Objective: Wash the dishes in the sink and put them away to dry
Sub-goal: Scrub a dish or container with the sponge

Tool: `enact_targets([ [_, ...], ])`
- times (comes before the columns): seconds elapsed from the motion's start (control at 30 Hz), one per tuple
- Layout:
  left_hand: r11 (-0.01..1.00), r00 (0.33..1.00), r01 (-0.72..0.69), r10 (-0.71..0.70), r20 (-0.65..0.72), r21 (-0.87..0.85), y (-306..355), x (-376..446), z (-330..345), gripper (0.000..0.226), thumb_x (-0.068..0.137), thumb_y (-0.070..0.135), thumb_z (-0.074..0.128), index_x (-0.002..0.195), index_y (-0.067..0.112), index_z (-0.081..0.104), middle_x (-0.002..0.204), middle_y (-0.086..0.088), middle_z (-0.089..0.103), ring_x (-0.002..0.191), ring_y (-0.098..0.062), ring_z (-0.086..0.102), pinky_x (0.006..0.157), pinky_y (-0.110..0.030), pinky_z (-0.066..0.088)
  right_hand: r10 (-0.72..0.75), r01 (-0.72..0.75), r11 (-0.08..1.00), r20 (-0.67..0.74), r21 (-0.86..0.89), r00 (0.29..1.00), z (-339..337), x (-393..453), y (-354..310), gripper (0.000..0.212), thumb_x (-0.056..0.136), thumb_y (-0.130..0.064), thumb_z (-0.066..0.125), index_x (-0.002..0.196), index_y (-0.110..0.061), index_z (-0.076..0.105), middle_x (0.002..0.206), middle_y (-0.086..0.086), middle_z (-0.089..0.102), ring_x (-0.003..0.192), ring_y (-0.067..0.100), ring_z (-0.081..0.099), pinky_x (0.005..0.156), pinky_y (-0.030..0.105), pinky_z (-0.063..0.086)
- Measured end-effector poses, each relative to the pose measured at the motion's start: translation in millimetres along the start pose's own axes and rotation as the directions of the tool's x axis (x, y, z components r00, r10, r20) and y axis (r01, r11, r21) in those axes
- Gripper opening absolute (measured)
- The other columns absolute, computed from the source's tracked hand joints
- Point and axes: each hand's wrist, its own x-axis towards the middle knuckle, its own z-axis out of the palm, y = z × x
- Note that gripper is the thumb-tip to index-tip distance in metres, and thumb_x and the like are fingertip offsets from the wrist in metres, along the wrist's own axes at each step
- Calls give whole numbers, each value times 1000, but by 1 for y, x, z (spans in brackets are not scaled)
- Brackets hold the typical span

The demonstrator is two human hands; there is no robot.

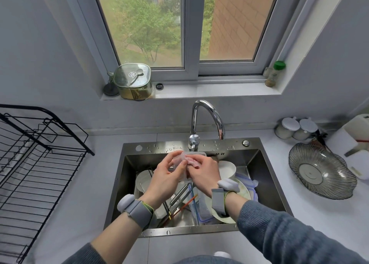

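Observation:
Over the steel sink (257,164), both hands meet under the tap. My left hand (167,176) grips a small clear plastic container (194,154). My right hand (205,174) pinches a pink cloth (190,161) pressed into that container. Below them in the basin lie a white bowl (227,169), white plates (142,181), a clear blue-rimmed lid (201,205), chopsticks (185,204) and metal cutlery (179,194), partly hidden by my wrists.
A black wire drying rack (34,164) stands on the counter to the left. The chrome tap (207,120) arches behind the sink. A ribbed glass dish (321,172), two lidded jars (295,129) and a white jug (357,132) sit at the right.

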Motion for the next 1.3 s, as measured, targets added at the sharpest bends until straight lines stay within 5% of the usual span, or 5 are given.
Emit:
enact_targets([
  [0.27,988,997,82,-81,18,-130,2,4,1,24,102,24,61,126,24,61,108,-10,76,94,-32,75,82,-47,63,-111,102,990,89,102,990,-8,-4,-13,26,85,-22,76,110,-27,81,94,-12,79,87,-2,72,82,29,62],
  [0.53,997,997,-65,67,-50,43,2,-4,3,21,99,25,65,117,35,61,109,-2,76,87,-19,77,81,-44,63,-20,0,933,-52,-360,998,-28,13,-4,22,83,-36,76,104,-31,81,98,-7,79,94,17,70,82,28,56],
  [0.73,993,987,-68,82,-137,101,-2,-3,0,17,101,31,64,114,41,62,111,2,74,84,-19,76,77,-38,63,19,38,852,102,-523,995,-20,10,-8,24,85,-37,65,100,-25,79,95,0,77,91,26,69,69,25,46],
  [1.07,982,992,48,-68,-105,-180,0,1,10,21,103,15,57,124,16,59,110,-11,75,88,-20,76,72,-33,61,114,-158,964,204,215,972,-11,-2,-27,21,86,-47,76,96,-30,82,83,-10,79,83,7,75,80,37,64],
  [1.3,995,992,-31,20,-125,-90,5,-3,-2,23,101,20,60,124,20,59,113,-11,75,93,-28,76,82,-50,63,-98,109,946,54,-306,994,-31,12,-17,22,84,-35,73,104,-34,81,92,-10,79,86,11,71,79,30,59],
])
